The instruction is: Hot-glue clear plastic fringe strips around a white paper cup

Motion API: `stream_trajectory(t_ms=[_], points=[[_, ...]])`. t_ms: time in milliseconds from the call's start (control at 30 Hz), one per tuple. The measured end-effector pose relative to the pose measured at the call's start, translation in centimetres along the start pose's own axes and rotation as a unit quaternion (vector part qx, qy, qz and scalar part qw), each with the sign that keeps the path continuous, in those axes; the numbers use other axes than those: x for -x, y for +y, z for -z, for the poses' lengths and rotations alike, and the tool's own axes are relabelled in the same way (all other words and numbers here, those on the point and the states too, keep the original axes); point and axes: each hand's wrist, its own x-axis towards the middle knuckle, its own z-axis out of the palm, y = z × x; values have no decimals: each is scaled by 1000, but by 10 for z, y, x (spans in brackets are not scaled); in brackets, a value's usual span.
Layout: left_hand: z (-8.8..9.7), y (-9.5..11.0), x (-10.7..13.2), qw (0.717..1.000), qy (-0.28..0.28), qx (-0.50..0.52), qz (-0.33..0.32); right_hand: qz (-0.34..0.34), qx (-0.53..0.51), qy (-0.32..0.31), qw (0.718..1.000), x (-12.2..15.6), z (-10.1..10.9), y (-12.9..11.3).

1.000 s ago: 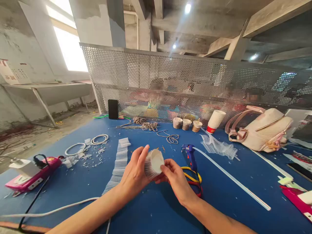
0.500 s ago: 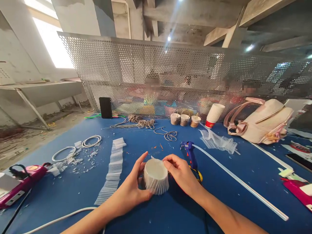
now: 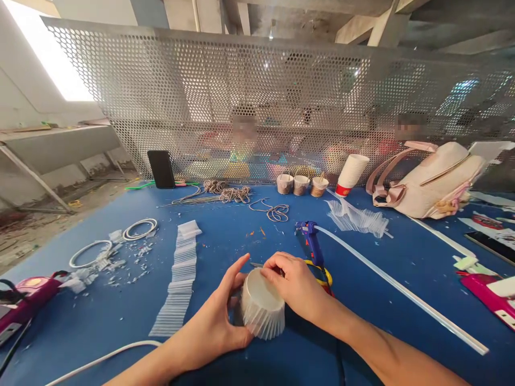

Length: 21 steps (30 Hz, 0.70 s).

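An upturned paper cup (image 3: 263,289) has a whitish pleated strip (image 3: 267,321) around its side, flaring at the lower edge. My left hand (image 3: 227,305) grips the cup from the left, thumb low in front and fingers behind. On the far right edge of the cup's base, my right hand (image 3: 295,281) is closed, thumb and fingertips pressed at the rim; exactly what they pinch there is hidden. Just beyond the right hand lie scissors with yellow handles (image 3: 328,273), partly covered. A blue glue gun (image 3: 310,241) with a long clear glue stick (image 3: 394,284) rests behind it.
On the blue table (image 3: 225,246) lie another pleated strip (image 3: 183,279), crumpled pleated film (image 3: 358,217), cord bundles (image 3: 229,193) and white rings (image 3: 139,229). Small cups (image 3: 301,185), stacked paper cups (image 3: 352,174), a backpack (image 3: 434,182) and a phone (image 3: 161,169) stand before a perforated metal screen (image 3: 161,80).
The cup has tilted and shifted slightly right and down in my left hand. My right hand has moved further over the cup's base edge. The whole view has shifted a little.
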Motion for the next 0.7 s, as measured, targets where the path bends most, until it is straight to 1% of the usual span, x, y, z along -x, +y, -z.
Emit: stream_trajectory(t_ms=[100, 233, 333, 400, 467, 600, 700], points=[[0, 1, -1, 999, -3, 29, 14, -16, -13, -11, 1000, 0, 2, -1], [1, 0, -3, 998, 4, 57, 27, -49, -86, -39, 994, -1, 9, -2], [2, -1, -4, 997, 5, 74, 32, -61, -112, -34, 991, -2, 13, -1], [2, -2, -4, 996, -3, 83, 36, -69, -94, -33, 993, -1, 13, -1], [1, -1, -3, 996, -16, 84, 39, -73, -63, -44, 994, -1, 12, -1], [-2, -1, -1, 996, -29, 72, 45, -65, -15, -58, 996, 0, 8, -4], [-2, -2, -1, 996, -31, 65, 46, -76, -21, -65, 995, 0, 8, -4]])
